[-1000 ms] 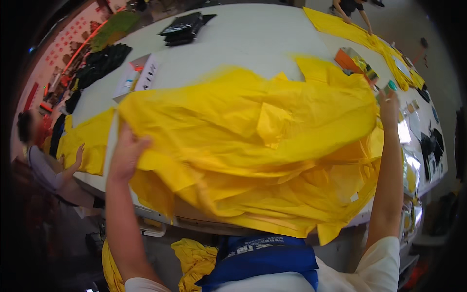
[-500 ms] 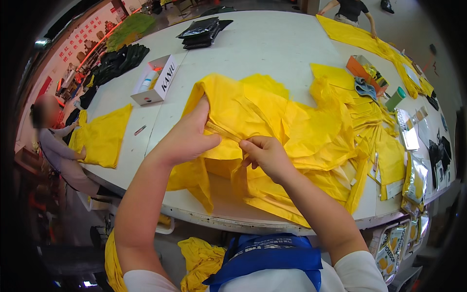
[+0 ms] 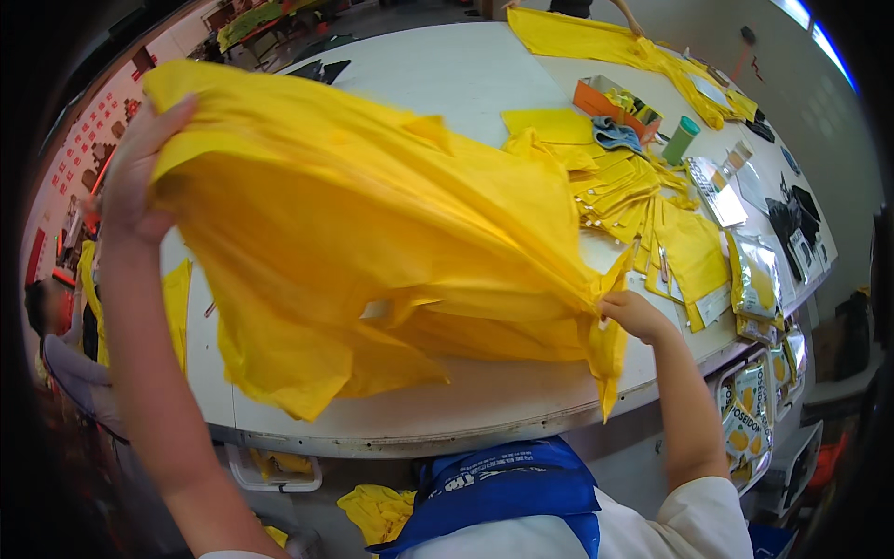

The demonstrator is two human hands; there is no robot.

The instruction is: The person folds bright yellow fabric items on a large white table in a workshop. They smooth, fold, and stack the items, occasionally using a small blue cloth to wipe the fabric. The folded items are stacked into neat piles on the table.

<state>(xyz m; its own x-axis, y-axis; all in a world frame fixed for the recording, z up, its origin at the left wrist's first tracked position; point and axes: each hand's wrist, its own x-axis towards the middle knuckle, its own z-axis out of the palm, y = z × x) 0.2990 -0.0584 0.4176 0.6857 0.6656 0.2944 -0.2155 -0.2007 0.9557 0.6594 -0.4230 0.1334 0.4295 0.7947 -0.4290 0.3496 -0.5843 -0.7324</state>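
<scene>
A thin yellow garment (image 3: pixel 372 205) is stretched between my two hands, its left part lifted above the table and blurred by motion. My left hand (image 3: pixel 140 177) is raised at the far left, closed on one end of the cloth, with some fingers hidden behind the fabric. At the right, my right hand (image 3: pixel 633 315) pinches the gathered other end close to the table's front edge. The lower edge of the garment hangs loose over the table, and a small gap in it shows the white surface behind.
On the white table (image 3: pixel 447 70), flat yellow pieces (image 3: pixel 689 252) are fanned out at right. Beyond them are an orange box (image 3: pixel 610 98), blue cloth (image 3: pixel 615 135) and green bottle (image 3: pixel 682 140). Silver-and-yellow packets (image 3: pixel 752 275) lie at the right edge. Co-workers stand at far left and far side.
My left hand has swung up and left, and my right hand has moved right. The bunched garment is now spread out between them. The view has turned rightward.
</scene>
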